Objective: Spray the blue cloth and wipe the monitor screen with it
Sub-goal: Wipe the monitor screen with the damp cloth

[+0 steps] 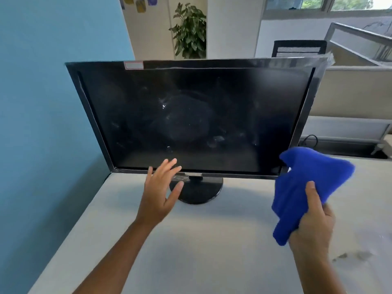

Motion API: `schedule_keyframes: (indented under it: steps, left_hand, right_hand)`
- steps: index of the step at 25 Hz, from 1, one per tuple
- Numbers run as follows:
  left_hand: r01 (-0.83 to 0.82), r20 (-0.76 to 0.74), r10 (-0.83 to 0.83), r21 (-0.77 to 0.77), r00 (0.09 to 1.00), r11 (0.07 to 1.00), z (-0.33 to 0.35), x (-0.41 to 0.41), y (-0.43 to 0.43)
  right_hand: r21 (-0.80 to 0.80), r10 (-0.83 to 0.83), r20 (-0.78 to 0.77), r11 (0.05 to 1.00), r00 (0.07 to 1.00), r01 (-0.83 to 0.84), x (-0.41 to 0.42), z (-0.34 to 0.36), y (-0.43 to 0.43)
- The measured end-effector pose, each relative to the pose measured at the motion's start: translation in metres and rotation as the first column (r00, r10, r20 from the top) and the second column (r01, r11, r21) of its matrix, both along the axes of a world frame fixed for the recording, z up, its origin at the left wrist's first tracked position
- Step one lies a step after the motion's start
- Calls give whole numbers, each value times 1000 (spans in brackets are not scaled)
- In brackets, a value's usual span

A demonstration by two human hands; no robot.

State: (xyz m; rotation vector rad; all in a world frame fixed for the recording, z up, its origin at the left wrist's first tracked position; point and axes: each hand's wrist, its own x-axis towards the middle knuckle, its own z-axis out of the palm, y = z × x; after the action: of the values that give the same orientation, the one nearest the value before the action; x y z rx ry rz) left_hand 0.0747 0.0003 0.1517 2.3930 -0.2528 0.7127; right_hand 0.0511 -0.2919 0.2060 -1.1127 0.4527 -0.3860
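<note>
Soft, light bunched blue microfibre cloth [305, 187] gripped in right hand [311, 225], 4 o'clock of black flat monitor screen [191, 117]. Left hand [159, 194] fingers spread, empty. Screen likely fragile; bunch cloth, press lightly.

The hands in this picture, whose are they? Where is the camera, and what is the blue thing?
There is no machine here. A person wears a camera on their head, so you see what they see: their own two arms reaching forward. The right hand has a closed grip on a bunched blue cloth. The left hand is open and holds nothing; it is raised in front of the monitor's bottom edge. The monitor stands on a round black base on a pale table. Its dark screen is off and shows smudges and specks. A thin clear film seems to cover it, sticking out at the top right corner. Behind are a blue wall and a potted plant.
</note>
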Motion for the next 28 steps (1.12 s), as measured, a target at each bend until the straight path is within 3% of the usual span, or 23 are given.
schedule_keyframes:
  steps: [3,6,9,12,14,16,19,24,26,28]
  left_hand:
    - [-86,205,71,62,976,994,73,34,38]
    - [-144,331,78,180,940,973,134,64,80]
    - [-177,375,43,330,926,927,173,90,126]
    - [-213,357,49,437,933,874,197,112,169]
    - [-207,340,23,516,940,831,203,124,193]
    - [-172,340,-37,562,940,809,206,133,207]
    - [-110,370,-128,558,920,822,208,144,214]
    - [-68,413,-184,525,892,848,201,151,218]
    - [-68,421,-204,546,884,835,200,152,220]
    - [-72,424,-213,563,880,823,199,152,220]
  right_hand:
    - [-162,-90,280,977,956,140,43,28,40]
    - [-420,-24,458,875,889,240,87,31,95]
    - [-730,25,337,638,941,244,114,18,155]
    - [-905,135,287,362,948,223,126,-3,206]
    - [-943,183,283,231,941,239,131,-17,229]
    - [-940,164,318,179,934,289,135,-21,240]
    - [-888,-39,434,150,900,435,149,-13,240]
    - [-854,-201,520,-86,830,513,174,10,223]
    - [-859,-213,510,-82,833,505,178,20,219]
    - [-872,-212,478,4,852,490,182,29,223]
